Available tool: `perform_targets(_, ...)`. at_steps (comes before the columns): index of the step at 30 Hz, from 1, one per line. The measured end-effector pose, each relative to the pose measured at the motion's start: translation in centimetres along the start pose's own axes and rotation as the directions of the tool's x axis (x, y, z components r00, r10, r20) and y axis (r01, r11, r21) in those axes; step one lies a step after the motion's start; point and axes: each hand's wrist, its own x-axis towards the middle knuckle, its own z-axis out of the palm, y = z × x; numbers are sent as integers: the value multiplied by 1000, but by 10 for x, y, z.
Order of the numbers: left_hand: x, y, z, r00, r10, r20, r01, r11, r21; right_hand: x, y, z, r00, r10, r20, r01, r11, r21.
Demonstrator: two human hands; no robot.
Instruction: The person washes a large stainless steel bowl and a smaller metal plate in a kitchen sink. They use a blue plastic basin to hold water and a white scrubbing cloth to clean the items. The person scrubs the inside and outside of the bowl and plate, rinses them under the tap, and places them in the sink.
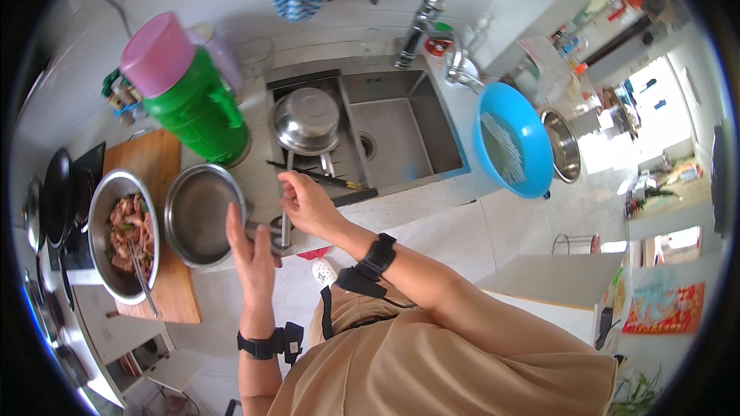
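My left hand (252,248) hovers at the right rim of a round metal pot (202,216), fingers spread. My right hand (306,202) is at the front left edge of the sink, fingers curled near a slim metal handle (287,208); whether it touches the handle is hard to tell. A steel pan (306,121) lies upside down in the left part of the sink (399,121), beside dark chopsticks (324,173). Left of the pot, a metal bowl (98,225) of raw-looking meat pieces (130,231), with chopsticks (139,277) in it, rests on a wooden board (179,294).
A green thermos (196,110) with a pink cap stands behind the pot. At the right, a blue basin (520,127) holds white strands, with a steel bowl (563,147) beside it. The tap (419,29) rises behind the sink. Black pans (58,196) are at the far left.
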Motion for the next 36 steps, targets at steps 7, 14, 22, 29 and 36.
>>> perform_targets(7,-7,23,153,867,291,405,-328,944,23,-50,35,-165,938,-103,-332,54,987,-153)
perform_targets(14,-32,37,317,767,190,613,-255,967,18,-121,107,-364,774,-43,-632,-177,943,-281)
perform_targets(22,-17,16,473,798,-25,602,-17,998,63,-161,209,-511,708,60,-704,-617,536,-576)
perform_targets(29,-8,19,502,906,-113,408,41,983,180,-170,269,-538,602,269,-752,-694,642,-326)
perform_targets(36,-12,31,490,948,43,317,-115,970,212,-165,259,-540,632,227,-741,-640,693,-333)
